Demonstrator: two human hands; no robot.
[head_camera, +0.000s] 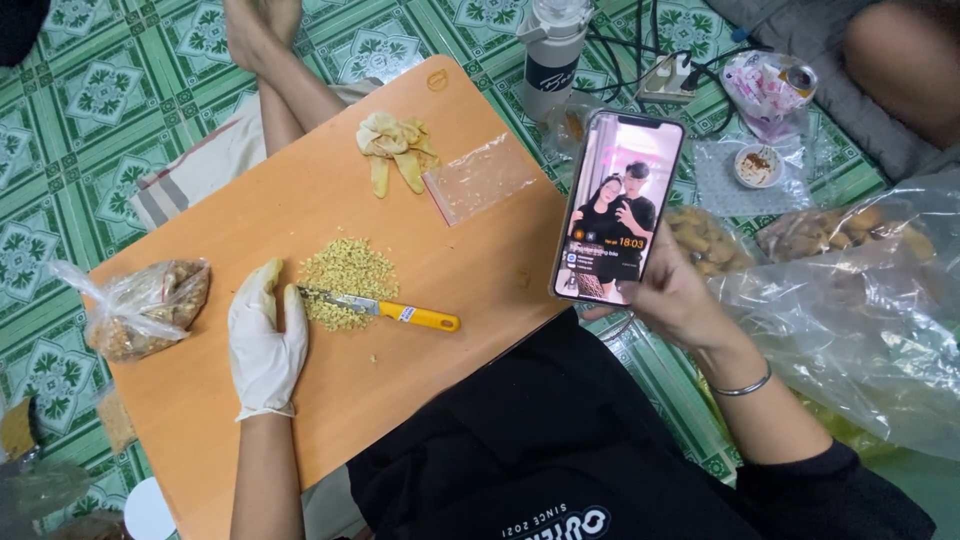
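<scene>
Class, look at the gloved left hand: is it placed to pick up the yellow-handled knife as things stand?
Probably yes. The left hand lies flat on the board beside the knife, its blade tip by the fingers, with nothing between them.

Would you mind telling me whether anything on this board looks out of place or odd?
The knife lies unattended, its blade resting in the pile of chopped bits, while the right hand holds up a phone. The gloved left hand rests flat on the board. A few crumbs lie scattered beyond the pile.
</scene>
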